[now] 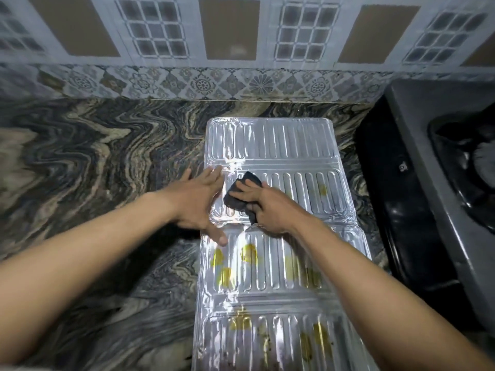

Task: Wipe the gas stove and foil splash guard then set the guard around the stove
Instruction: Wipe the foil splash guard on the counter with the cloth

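The silver foil splash guard [289, 145] lies flat and unfolded on the marble counter, its ribbed panels running from the wall toward me. Yellow and brown stains mark the near panels. My right hand [270, 207] presses a dark cloth [238, 195] onto the second panel's left part. My left hand [197, 203] rests flat with spread fingers on the guard's left edge, touching the foil. The black gas stove [417, 199] stands at the right, apart from the guard, with a burner partly in view.
The swirled grey and tan marble counter [93, 162] spreads to the left of the guard. A tiled wall [230, 76] with patterned border closes off the back. The stove's side sits a short gap from the guard's right edge.
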Available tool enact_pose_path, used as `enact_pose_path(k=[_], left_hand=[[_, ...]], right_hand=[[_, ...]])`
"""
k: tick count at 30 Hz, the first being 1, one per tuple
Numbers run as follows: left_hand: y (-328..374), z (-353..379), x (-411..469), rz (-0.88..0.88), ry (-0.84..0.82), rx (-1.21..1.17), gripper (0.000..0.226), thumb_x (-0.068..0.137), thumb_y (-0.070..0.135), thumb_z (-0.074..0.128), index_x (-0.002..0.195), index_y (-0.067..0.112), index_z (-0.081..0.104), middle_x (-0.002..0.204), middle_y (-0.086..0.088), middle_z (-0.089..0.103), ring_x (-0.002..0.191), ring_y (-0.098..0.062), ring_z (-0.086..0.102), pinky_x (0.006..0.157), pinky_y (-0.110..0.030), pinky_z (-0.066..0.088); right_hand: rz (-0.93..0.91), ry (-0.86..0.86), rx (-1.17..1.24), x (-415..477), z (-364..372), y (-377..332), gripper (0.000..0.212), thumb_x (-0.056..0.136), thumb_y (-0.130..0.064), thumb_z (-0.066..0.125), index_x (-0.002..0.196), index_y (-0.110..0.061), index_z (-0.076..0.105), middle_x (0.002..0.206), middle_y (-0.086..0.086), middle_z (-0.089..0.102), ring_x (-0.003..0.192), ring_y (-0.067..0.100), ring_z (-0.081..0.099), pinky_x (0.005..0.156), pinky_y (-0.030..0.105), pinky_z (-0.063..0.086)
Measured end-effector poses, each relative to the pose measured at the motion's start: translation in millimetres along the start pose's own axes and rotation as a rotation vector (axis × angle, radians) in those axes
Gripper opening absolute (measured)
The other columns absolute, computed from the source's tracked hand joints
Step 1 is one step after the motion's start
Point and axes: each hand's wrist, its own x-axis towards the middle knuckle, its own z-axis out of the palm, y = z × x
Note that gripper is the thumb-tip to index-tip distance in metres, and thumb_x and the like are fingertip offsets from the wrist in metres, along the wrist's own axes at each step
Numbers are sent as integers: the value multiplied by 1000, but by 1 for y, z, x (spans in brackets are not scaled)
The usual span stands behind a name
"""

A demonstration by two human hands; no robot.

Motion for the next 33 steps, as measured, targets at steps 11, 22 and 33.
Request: enact_pose_path(k=[11,22,33], left_hand=[[-5,18,7,-60,5,-27,155,43,88,65,151,21,-24,157,6,-32,149,-13,-19,122,-50,-3],[-12,6,9,-15,9,42,132,61,76,70,157,18,1,162,5,-19,152,-16,-3,123,-48,12],[-15,10,9,-5,55,90,133,62,75,70,156,22,-6,164,3,-17,153,-18,-3,122,-52,12]], right_hand=[[42,121,-85,-16,-34,31,58,95,2,41,149,-21,39,161,3,26,149,21,16,119,32,4],[501,293,-132,-72,-33,65,67,99,-3,44,157,-21,16,166,6,2,152,24,1,122,41,9],[659,63,-213,-103,-61,9,60,88,-1,48,143,-23,47,136,12,57,121,36,54,92,35,49]])
